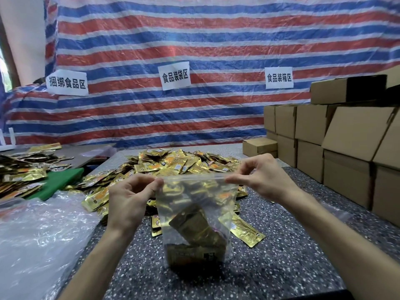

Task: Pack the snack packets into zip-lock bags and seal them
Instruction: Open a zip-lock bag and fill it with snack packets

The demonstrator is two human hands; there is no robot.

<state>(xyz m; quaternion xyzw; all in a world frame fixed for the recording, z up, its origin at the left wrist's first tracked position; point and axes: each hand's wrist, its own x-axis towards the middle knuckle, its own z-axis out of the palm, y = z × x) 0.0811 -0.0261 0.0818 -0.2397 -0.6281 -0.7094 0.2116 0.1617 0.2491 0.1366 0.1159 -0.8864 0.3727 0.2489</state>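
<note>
The person holds a clear zip-lock bag (194, 213) upright over the speckled desk (281, 245), the left hand (129, 200) and right hand (262, 176) each in a pinching grip on one end of the zip strip, with a few gold snack packets (194, 226) lying low inside. The loose pile of packets (173, 163) sits just behind the bag. If the pinch runs along a misaligned strip, the seal could likely stay partly open, and packets could slip out.
</note>
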